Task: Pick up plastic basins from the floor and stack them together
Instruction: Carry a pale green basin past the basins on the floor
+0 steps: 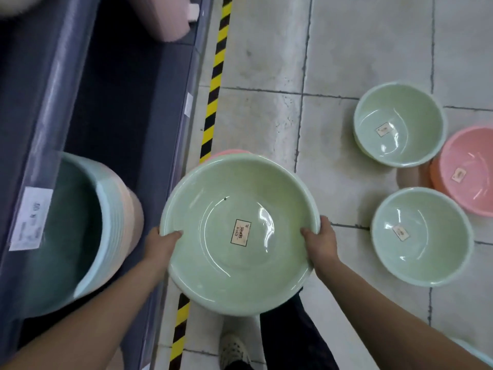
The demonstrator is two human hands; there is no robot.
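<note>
Pale green round plastic basin (240, 198) held above the floor. Left hand (162, 247) and right hand (321, 243) each grip its near rim, thumbs inside. A pink rim (226, 153) shows under its far edge.

Right, on the grey tiled floor (266, 116): far green basin (400, 145), near green basin (426, 260) and pink basin (469, 188), rims close together.

Open tile far of the held basin; yellow-black striped tape (213, 102) and dark shelf edge (184, 129) just left.

Pale green and pink basins on a grey-white tiled floor (360, 49).
The large basin (213, 263) is pale green with a cream, black-printed label (241, 233); a pink rim (229, 151) shows behind it. Toward the floor's right edge: a far pale green basin (400, 116), a near pale green basin (426, 257), a pink basin (469, 161). Yellow-and-black striped tape (216, 84) lines its left edge, beside a dark grey shelf (128, 102).
</note>
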